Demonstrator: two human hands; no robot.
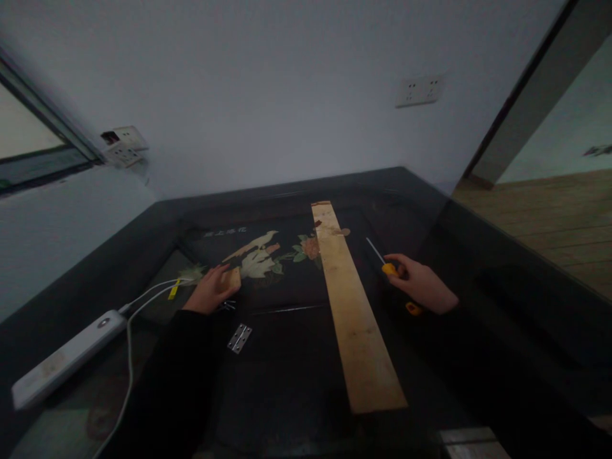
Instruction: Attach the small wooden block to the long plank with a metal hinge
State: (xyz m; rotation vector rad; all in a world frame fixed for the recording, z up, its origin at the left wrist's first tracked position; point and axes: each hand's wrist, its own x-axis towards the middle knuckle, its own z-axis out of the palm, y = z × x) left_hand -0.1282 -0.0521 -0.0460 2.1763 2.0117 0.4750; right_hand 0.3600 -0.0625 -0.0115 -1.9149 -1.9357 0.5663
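My left hand (pixel 210 290) is closed around a small light wooden block (pixel 233 280) at the left of the dark table. Several small screws (pixel 228 305) lie just beside that hand, partly hidden by it. Nearer to me rests a silver hinge (pixel 240 338), opened flat. My right hand (pixel 423 284) grips a screwdriver (pixel 390 269) with a yellow handle, its metal shaft pointing away to the upper left. A yellow piece (pixel 414 308) shows below my right palm, seemingly the handle's end. Between my hands a long wooden board (pixel 356 312) lies flat, touched by neither.
A white power strip (pixel 67 360) with white cables and a yellow tag (pixel 174 290) lies at the left. The dark tabletop (pixel 287 357) carries a bird-and-flower picture. Behind it stands a white wall with sockets (pixel 419 91); wooden floor (pixel 545 210) shows at right.
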